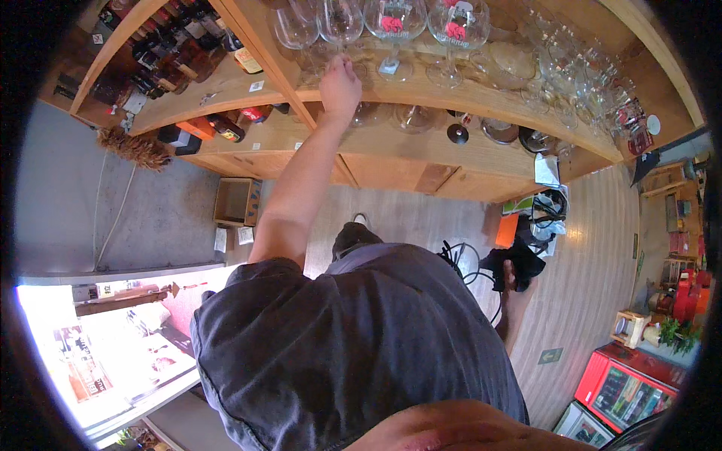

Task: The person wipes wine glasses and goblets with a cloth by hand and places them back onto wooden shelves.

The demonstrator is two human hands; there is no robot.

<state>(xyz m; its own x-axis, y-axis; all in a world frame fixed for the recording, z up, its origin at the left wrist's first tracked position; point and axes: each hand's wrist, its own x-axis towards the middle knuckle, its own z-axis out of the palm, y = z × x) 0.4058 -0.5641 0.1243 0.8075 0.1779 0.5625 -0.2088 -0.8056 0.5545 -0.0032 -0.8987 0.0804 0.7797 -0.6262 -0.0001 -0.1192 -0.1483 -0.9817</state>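
My left hand (341, 84) reaches up to the wooden shelf (481, 89), fingers closed at the stem of a clear stemmed glass (340, 21); the fingers partly hide the stem and foot. Another plain glass (295, 26) stands just left of it. To the right are two glasses with red printed motifs, one glass (395, 22) nearer my hand and another glass (456, 30) beyond. Low on my right side, my right hand (516, 284) grips a bunched black cloth (519, 261), away from the shelf.
Many small glasses (579, 71) crowd the shelf's right end. Dark bottles (180, 56) fill the left compartment. More glassware (416, 118) stands on the lower shelf. A cardboard box (236, 201) sits on the floor; black cables (466, 263) hang beside me. A red fridge (628, 387) stands at lower right.
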